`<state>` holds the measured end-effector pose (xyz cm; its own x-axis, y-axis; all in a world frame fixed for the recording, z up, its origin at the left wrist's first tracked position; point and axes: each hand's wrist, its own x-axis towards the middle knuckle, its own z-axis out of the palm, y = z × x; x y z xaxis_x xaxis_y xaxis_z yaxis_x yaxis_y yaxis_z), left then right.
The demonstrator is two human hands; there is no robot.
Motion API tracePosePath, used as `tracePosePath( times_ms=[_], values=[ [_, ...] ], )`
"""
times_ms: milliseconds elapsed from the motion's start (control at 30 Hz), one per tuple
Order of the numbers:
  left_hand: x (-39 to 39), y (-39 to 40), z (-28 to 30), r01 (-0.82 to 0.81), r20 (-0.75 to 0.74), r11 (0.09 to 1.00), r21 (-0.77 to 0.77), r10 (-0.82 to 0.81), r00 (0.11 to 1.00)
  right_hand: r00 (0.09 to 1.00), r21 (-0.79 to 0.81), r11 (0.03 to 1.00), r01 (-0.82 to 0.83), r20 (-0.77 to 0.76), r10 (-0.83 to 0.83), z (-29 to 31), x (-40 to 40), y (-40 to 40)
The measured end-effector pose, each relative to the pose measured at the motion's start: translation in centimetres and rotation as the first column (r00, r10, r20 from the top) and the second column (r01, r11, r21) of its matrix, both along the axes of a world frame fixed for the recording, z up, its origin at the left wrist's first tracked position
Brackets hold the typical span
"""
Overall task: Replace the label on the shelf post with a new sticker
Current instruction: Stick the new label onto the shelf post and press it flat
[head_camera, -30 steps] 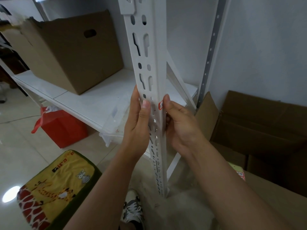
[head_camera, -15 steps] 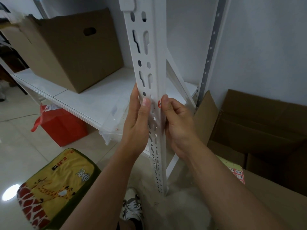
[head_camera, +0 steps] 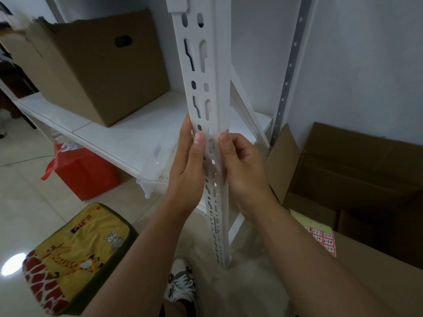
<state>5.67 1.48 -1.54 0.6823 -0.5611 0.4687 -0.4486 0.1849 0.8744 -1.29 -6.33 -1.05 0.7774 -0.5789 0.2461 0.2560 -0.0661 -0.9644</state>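
The white slotted shelf post (head_camera: 206,72) stands upright in the middle of the view. My left hand (head_camera: 188,165) grips it from the left, thumb flat on the slotted front face and fingers behind. My right hand (head_camera: 242,168) holds the post's right edge, fingers curled at the side. Its thumb tip covers the red label (head_camera: 226,130), and only a sliver of red shows above the nail. A sheet of red stickers (head_camera: 324,240) with handwritten numbers lies on a cardboard box at the lower right.
A white shelf board (head_camera: 128,133) carries an open cardboard box (head_camera: 98,72). A red bag (head_camera: 84,172) sits under the shelf. A yellow giraffe cushion (head_camera: 73,252) lies at lower left. Flattened cardboard boxes (head_camera: 357,170) lean against the wall at right. My shoe (head_camera: 182,282) is below.
My right thumb has slid up over the red label, which showed beside the thumb before and is now almost covered. My left hand keeps its grip on the post.
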Motion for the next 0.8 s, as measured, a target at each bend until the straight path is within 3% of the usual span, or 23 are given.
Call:
tracePosePath(
  times_ms=[167,300,400,567,800],
  values=[
    [-0.1,0.0,0.1,0.002,0.005,1.0,-0.017,-0.002,1.0,0.997,-0.179,0.981,0.074,0.0,-0.075,-0.2,0.1,-0.2],
    [-0.5,-0.3,0.2,-0.005,0.015,0.999,-0.039,0.006,1.0,0.98,-0.383,0.905,0.184,0.001,-0.198,-0.6,0.3,-0.4],
    [-0.7,-0.4,0.2,-0.009,0.006,0.999,-0.05,0.009,1.0,0.973,-0.424,0.88,0.215,0.011,-0.232,-0.9,0.4,0.1],
    [-0.8,-0.2,0.2,-0.01,0.013,0.999,-0.049,0.011,1.0,0.999,-0.131,0.991,0.014,-0.03,-0.018,-0.1,-0.3,-0.5],
    [-0.7,-0.4,0.4,-0.012,-0.022,0.998,-0.061,0.011,1.0,0.98,0.197,0.96,-0.2,0.03,0.198,0.2,-0.2,-1.2]
  ],
)
